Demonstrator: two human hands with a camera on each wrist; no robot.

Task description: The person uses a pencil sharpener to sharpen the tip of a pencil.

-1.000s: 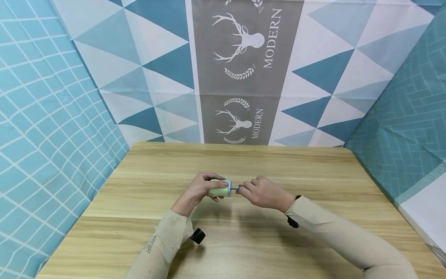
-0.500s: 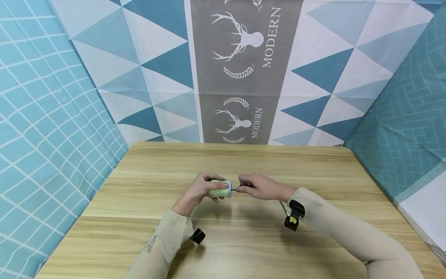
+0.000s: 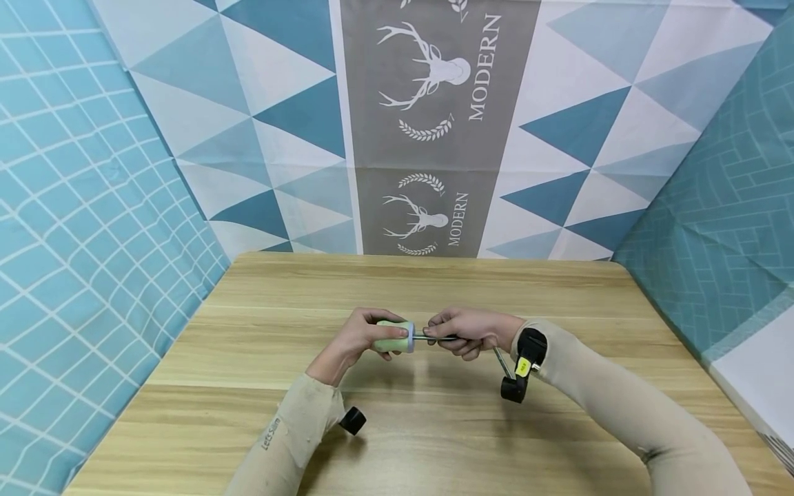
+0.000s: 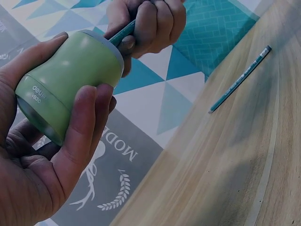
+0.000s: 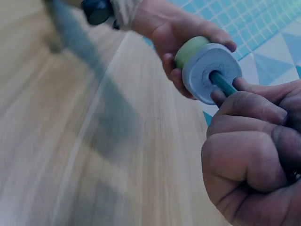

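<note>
A light green pencil sharpener [image 4: 75, 70] with a grey-blue end face is in my left hand [image 3: 366, 333], its fingers and thumb curled round the sides. A dark green pencil [image 5: 223, 84] has its end in the hole of that face, as the right wrist view shows. My right hand [image 3: 462, 332] pinches the pencil just outside the sharpener. Both hands are held above the table, the sharpener lying sideways. The pencil's tip is hidden inside. On the table lies a second green pencil [image 4: 240, 80], partly covered by the right wrist in the head view.
The wooden table [image 3: 422, 441] reaches back to a patterned wall cloth [image 3: 428, 138]. Tiled blue cloth [image 3: 93, 172] hangs at the left. A white object [image 3: 757, 386] stands by the right edge. Small black cameras [image 3: 352, 419] stick out from both wrists.
My right hand has turned about the pencil's length, its wrist rolling so the camera and more of the pencil show. My left hand and the sharpener have stayed almost still.
</note>
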